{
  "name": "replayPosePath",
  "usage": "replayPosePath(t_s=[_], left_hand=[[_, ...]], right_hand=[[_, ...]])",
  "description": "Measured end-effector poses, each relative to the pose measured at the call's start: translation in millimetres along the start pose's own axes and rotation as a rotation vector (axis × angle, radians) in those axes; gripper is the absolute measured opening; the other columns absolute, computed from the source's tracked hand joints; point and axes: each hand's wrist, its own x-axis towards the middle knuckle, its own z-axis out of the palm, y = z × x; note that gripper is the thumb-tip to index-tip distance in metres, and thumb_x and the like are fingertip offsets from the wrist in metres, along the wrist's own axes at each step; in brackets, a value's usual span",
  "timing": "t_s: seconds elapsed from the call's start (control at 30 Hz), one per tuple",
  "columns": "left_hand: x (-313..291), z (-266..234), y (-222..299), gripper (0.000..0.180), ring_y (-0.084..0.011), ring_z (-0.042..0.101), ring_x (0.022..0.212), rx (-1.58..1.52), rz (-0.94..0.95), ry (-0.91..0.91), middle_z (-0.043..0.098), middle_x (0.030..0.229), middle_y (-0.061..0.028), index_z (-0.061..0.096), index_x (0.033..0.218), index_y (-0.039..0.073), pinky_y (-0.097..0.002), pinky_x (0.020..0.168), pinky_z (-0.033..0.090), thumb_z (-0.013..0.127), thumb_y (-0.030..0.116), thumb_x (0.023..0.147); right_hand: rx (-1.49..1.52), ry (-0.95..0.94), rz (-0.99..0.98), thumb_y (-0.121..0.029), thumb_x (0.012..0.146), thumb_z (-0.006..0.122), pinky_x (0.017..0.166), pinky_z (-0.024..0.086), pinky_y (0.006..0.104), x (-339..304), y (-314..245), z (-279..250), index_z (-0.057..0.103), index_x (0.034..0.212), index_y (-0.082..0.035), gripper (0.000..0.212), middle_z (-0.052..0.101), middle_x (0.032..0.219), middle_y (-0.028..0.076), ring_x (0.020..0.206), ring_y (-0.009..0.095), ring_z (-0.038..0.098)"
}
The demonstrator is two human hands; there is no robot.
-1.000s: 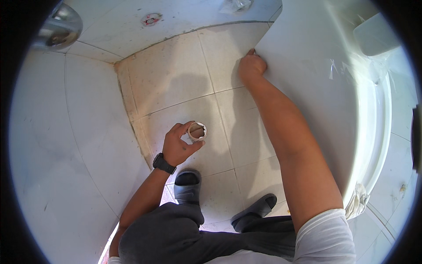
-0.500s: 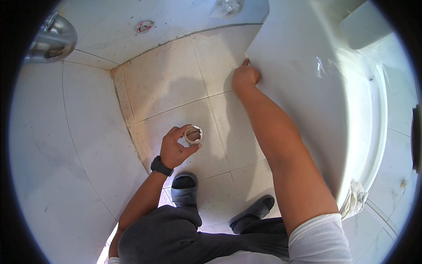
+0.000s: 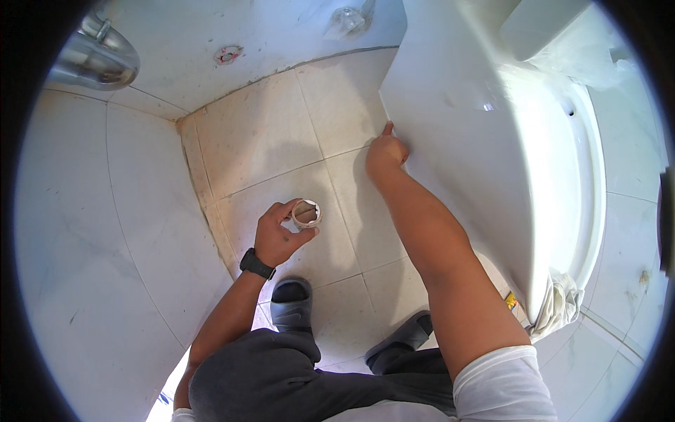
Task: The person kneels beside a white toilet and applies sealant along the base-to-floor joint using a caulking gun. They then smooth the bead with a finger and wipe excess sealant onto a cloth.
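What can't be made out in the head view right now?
All in the head view:
Right hand: most fingers, hidden under its back.
Ring: underside, facing away from the camera.
Metal fixture: cut off by the dark lens rim.
Yellow item: too small to identify.

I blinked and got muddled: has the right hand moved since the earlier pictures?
Yes. In view, the right hand has come nearer the person: it showed beyond the floor's crosswise grout line, and now it overlaps that line.
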Motion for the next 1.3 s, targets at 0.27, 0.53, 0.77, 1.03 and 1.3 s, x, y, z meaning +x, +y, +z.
replayPosePath(t_s=[0.27, 0.53, 0.77, 1.03, 1.3], left_hand=[[-0.9, -1.4, 2.7, 0.064, -0.0214, 0.069, 0.097, -0.012, 0.02, -0.002, 0.071, 0.102, -0.0098, 0.068, 0.128, 0.005, -0.0355, 0.09, 0.055, 0.092, 0.022, 0.071], [-3.1, 2.6, 2.9, 0.064, -0.023, 0.069, 0.094, -0.025, 0.08, 0.032, 0.07, 0.1, -0.0115, 0.069, 0.127, 0.005, -0.0355, 0.087, 0.054, 0.091, 0.024, 0.07], [-0.8, 4.2, 1.1, 0.063, -0.0245, 0.069, 0.095, 0.035, 0.101, 0.031, 0.07, 0.103, -0.0127, 0.067, 0.128, 0.004, -0.0362, 0.086, 0.055, 0.089, 0.023, 0.071], [3.9, 5.6, 5.2, 0.064, -0.03, 0.069, 0.09, -0.009, 0.118, 0.001, 0.068, 0.102, -0.0159, 0.065, 0.127, 0.002, -0.0373, 0.081, 0.056, 0.085, 0.026, 0.071], [4.6, 5.8, 20.7, 0.065, -0.0323, 0.069, 0.084, 0.114, 0.201, -0.074, 0.067, 0.098, -0.0175, 0.066, 0.125, 0.0, -0.0397, 0.078, 0.055, 0.084, 0.029, 0.07]], right_hand=[[0.007, -0.075, 0.037, -0.009, 0.077, 0.072, 0.051, 0.05, 0.0335, -7.7, 0.2, 13.7, 0.053, 0.149, -0.008, 0.074, 0.015, 0.171, 0.012, 0.091, 0.019, 0.074], [0.016, -0.04, 0.05, -0.013, 0.08, 0.074, 0.053, 0.053, 0.0339, -44.1, 5.5, 22.5, 0.063, 0.138, -0.007, 0.059, 0.041, 0.161, 0.012, 0.099, 0.02, 0.074], [0.169, -0.092, -0.279, -0.014, 0.08, 0.072, 0.069, 0.058, 0.0363, -135.8, 42.1, 4.3, 0.07, 0.124, -0.004, 0.045, 0.076, 0.103, 0.011, 0.091, 0.02, 0.073], [1.356, -0.162, -0.718, -0.009, 0.078, 0.067, 0.069, 0.047, 0.0283, -218.3, 66.2, -2.7, 0.054, 0.149, -0.014, 0.073, 0.056, 0.076, 0.001, 0.068, 0.013, 0.05], [1.291, -0.143, -0.722, -0.011, 0.078, 0.068, 0.068, 0.049, 0.0299, -220.8, 41.7, 35.6, 0.048, 0.153, -0.009, 0.077, 0.058, 0.072, 0.006, 0.065, 0.017, 0.056]])
